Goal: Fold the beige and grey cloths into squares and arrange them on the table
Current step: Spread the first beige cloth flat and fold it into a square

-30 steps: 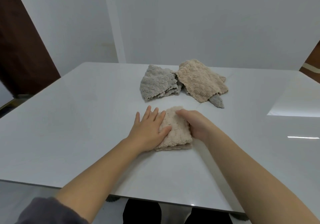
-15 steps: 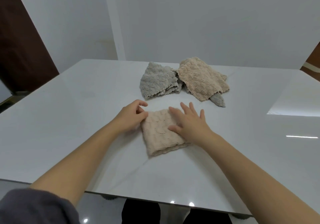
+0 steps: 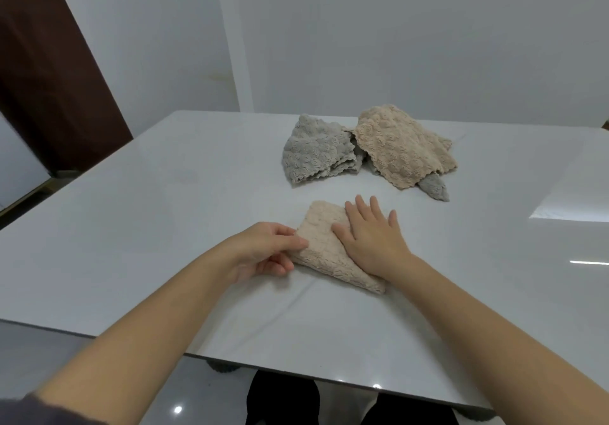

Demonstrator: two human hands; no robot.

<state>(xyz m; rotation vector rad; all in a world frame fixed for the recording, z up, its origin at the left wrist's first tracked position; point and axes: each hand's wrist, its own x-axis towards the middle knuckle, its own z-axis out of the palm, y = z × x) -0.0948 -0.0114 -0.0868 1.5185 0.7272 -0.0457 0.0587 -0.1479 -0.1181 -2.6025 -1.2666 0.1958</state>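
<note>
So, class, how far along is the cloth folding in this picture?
Nearly done: the near beige cloth is folded small. In hand: the left hand pinches its edge while the right hand presses it flat. Left: the grey cloth and far beige cloth lie rumpled at the back.

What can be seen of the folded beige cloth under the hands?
The folded beige cloth is fluffy fabric with a bumpy weave, folded into a compact layered pad, lying flat on the white table, skewed to its near edge. The right hand presses flat on its right side; the left hand pinches its left edge.
</note>
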